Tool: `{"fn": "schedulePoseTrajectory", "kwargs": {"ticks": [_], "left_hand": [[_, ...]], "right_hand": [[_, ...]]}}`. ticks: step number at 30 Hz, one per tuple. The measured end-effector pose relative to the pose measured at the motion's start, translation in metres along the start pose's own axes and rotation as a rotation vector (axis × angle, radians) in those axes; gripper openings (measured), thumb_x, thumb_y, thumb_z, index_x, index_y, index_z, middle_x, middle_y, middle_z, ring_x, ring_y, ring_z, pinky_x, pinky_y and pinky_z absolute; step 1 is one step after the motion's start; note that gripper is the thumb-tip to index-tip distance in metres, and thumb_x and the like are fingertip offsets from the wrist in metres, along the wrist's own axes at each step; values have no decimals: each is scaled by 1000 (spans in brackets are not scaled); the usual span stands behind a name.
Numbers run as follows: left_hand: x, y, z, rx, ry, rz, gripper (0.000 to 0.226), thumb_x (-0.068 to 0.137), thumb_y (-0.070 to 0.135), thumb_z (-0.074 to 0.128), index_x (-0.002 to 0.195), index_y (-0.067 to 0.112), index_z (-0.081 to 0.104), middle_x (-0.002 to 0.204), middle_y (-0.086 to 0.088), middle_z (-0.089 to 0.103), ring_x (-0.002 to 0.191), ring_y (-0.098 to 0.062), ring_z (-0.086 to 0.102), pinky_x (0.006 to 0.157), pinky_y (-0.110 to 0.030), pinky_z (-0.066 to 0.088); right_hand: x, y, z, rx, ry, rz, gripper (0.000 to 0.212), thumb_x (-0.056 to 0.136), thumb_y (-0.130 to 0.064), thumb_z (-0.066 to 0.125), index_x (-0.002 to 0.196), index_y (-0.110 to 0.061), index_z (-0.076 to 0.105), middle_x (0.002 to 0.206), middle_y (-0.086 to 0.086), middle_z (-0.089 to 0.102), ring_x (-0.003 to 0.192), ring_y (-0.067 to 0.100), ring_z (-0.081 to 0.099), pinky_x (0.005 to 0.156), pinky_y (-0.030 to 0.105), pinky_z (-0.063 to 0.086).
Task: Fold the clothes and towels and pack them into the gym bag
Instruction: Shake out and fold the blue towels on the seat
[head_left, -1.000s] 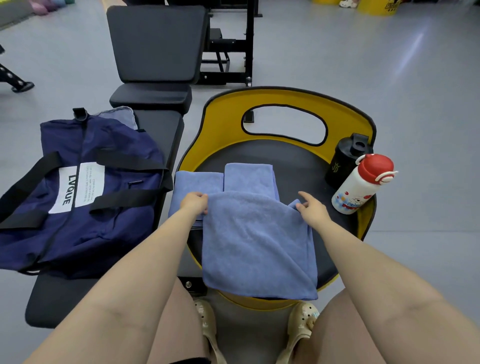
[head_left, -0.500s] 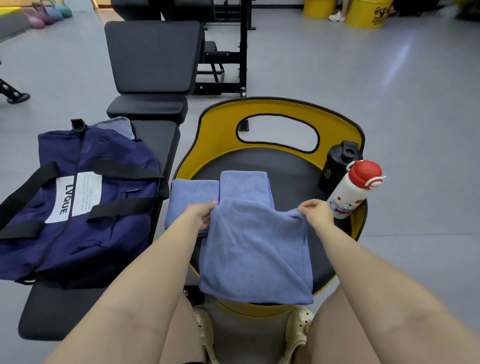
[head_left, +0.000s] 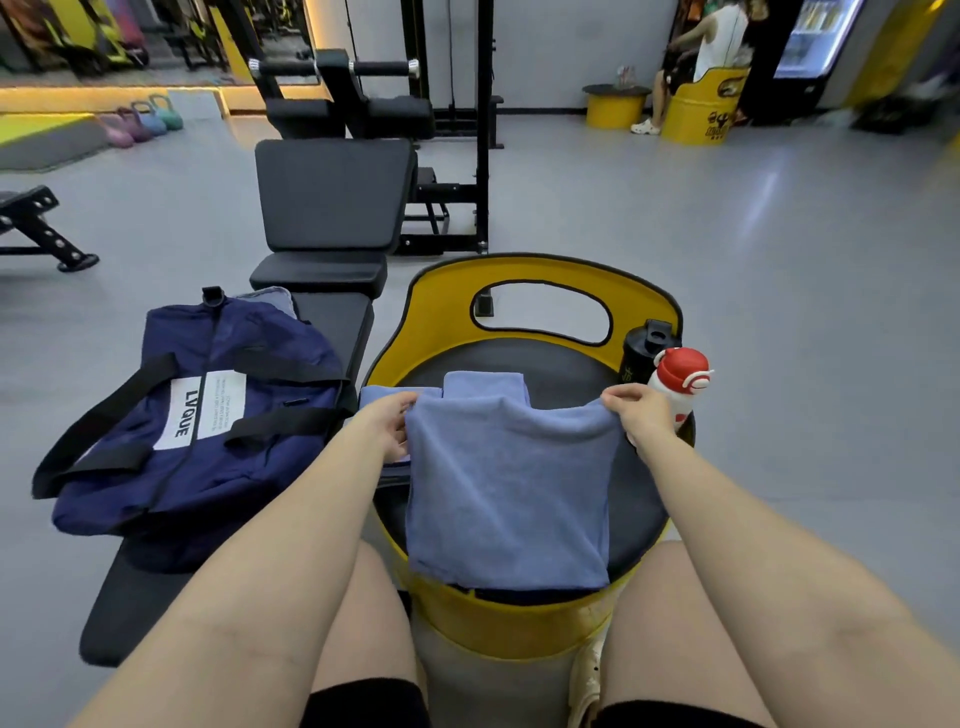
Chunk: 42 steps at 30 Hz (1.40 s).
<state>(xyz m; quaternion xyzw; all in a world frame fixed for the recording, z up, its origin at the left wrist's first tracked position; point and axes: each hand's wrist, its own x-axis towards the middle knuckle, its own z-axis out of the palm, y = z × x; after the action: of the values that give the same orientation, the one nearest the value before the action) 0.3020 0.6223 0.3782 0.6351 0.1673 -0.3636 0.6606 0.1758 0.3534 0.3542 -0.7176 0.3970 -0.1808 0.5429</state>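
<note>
Left hand (head_left: 385, 422) and right hand (head_left: 638, 410) each pinch a far corner of the blue towel (head_left: 506, 488) in a closed grip; gym bag (head_left: 208, 415) lies left of it.

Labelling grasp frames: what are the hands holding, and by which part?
Both hold the blue terry towel by its far top corners: left hand pinches the left corner, right hand the right corner.
</note>
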Motion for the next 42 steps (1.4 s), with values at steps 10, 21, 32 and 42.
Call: {"fn": "schedulePoseTrajectory", "kwargs": {"ticks": [10,21,32,42], "left_hand": [[-78,36,-5,-85,-94,349,15,96,20,47,106,13,56,95,-2,60,80,-13,53,70,-25,43],[-151,101,6,-105,-83,573,13,94,18,53,82,18,57,63,9,61,64,-7,51,57,-18,40],[-178,117,5,-196,-49,710,23,94,15,57,116,20,59,106,1,62,98,-14,59,67,-25,46],[-177,116,-1,-234,-9,747,27,93,11,58,120,15,59,122,-7,62,98,-17,60,79,-29,48]], "right_hand": [[-25,-60,-43,155,107,-127,20,91,-9,62,109,-10,70,116,10,65,106,25,57,77,22,42],[-53,-162,-80,191,61,-469,40,83,6,66,122,5,59,107,14,60,90,16,55,70,10,46],[-78,-178,-102,-38,205,-585,20,88,-11,65,106,-8,72,105,9,67,96,18,57,85,27,44],[-98,-170,-119,-64,-13,-552,37,85,-5,68,121,1,62,119,15,63,113,27,56,96,32,44]]}}
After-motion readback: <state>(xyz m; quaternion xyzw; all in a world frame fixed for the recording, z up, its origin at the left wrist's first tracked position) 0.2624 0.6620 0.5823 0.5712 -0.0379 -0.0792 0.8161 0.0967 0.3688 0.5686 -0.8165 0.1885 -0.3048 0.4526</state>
